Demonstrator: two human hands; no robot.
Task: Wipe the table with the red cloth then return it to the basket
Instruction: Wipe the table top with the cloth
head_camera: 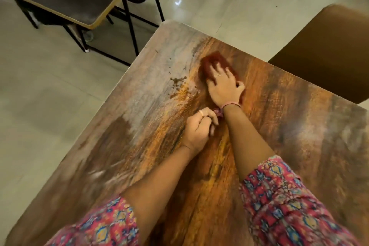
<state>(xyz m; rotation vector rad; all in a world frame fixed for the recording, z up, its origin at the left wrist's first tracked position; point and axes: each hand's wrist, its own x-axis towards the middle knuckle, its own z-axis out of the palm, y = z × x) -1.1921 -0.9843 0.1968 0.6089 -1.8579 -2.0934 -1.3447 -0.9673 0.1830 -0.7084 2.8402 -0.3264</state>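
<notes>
Flat right fingers (216,70) press red cloth (209,63) near table's (299,136) far edge; left fingers (207,119) curled, idle.

We've got the red cloth (211,64) bunched flat on the wood-grain table (279,126), toward its far end. It's blurry and half-hidden under our right hand (223,86).

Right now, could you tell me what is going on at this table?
A person is wiping the wooden table with a red cloth. The right hand presses flat on the cloth near the far corner, beside a patch of brown crumbs. The left hand rests on the table with fingers curled, holding nothing that I can see. No basket is in view, so the cloth has not been returned yet.
</notes>
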